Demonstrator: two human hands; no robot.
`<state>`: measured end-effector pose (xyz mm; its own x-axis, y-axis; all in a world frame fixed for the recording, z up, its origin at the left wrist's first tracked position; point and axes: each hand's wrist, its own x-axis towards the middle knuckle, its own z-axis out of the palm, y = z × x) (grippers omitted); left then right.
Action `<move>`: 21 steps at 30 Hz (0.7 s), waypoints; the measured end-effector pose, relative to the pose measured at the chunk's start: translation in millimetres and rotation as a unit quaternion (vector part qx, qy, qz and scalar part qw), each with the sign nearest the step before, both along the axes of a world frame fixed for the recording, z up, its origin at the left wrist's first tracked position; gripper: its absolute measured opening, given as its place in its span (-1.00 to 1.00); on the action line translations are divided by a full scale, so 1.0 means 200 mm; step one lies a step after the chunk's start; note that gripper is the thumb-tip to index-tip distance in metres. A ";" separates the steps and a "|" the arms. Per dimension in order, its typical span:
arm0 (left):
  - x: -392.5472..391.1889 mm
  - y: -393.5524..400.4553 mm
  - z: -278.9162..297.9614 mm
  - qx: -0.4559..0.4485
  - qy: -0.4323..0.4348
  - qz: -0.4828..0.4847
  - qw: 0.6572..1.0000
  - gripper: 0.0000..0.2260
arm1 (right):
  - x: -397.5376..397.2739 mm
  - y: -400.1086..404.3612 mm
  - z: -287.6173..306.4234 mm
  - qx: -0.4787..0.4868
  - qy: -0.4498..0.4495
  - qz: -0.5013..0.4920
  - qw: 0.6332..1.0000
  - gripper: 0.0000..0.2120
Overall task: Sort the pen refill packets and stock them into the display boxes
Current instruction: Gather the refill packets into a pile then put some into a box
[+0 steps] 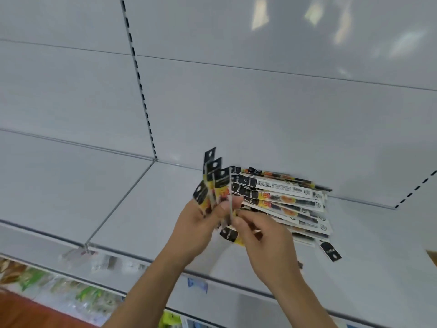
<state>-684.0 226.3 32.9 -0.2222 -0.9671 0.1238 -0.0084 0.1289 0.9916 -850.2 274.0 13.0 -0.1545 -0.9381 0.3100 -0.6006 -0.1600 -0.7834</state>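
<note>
Illumination is bright, even and cool white. Overhead fixtures appear as pale reflected patches on the glossy back panel (283, 114), upper right. Shadows are soft; a faint one lies on the shelf (142, 209) beneath the forearms. Wide-angle distortion bows the slotted upright (139, 84) and the panel seams. The whole frame is slightly soft, and the packaged goods (54, 287) below the shelf are blurred.

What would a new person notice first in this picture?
First, the two hands at the centre: the left hand grips a fan of upright refill packets, and the right hand pinches one packet beside it. Behind them a pile of packets lies on the white shelf.
</note>
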 end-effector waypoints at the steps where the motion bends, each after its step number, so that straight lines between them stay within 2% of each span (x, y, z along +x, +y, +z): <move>1: 0.05 -0.01 -0.02 0.006 -0.009 0.000 1.000 -0.82 | -0.03 0.00 -0.02 0.004 0.016 -0.008 1.000 -0.82; 3: 0.11 -0.04 -0.07 0.024 -0.041 -0.009 0.999 -0.83 | -0.11 -0.02 -0.07 0.016 0.067 -0.016 0.997 -0.83; 6: 0.11 -0.04 -0.12 0.027 -0.064 -0.019 0.997 -0.84 | -0.20 -0.03 -0.12 0.034 0.202 -0.002 0.979 -0.89; 8: 0.07 -0.03 -0.13 0.013 -0.066 -0.030 0.997 -0.82 | -0.23 -0.02 -0.12 0.044 0.255 0.004 0.966 -0.85; 10: 0.03 -0.02 -0.13 0.007 -0.078 -0.034 0.996 -0.88 | -0.24 0.00 -0.11 0.065 0.293 0.009 0.954 -0.81; 11: 0.02 -0.02 -0.13 0.002 -0.086 -0.026 0.996 -0.90 | -0.24 0.01 -0.11 0.083 0.309 0.013 0.947 -0.77; 14: 0.03 -0.04 -0.12 -0.023 -0.111 0.030 0.993 -0.66 | -0.23 0.03 -0.08 0.133 0.333 0.031 0.933 -0.66; 15: 0.03 -0.05 -0.12 -0.022 -0.100 0.041 0.994 -0.64 | -0.23 0.03 -0.07 0.142 0.338 0.034 0.930 -0.66; 18: 0.04 -0.04 -0.14 0.018 -0.077 0.036 0.996 -0.70 | -0.22 0.03 -0.03 0.153 0.357 0.035 0.921 -0.76; 21: 0.04 -0.02 -0.18 0.040 -0.112 0.009 0.993 -0.75 | -0.21 0.02 -0.02 0.151 0.372 0.033 0.915 -0.80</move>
<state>-676.4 222.3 -2.7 -0.2184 -0.9759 -0.0045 -0.2318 0.0474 0.9716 -891.8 278.4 8.9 0.0545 -0.9980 0.0315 -0.9825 -0.0592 -0.1767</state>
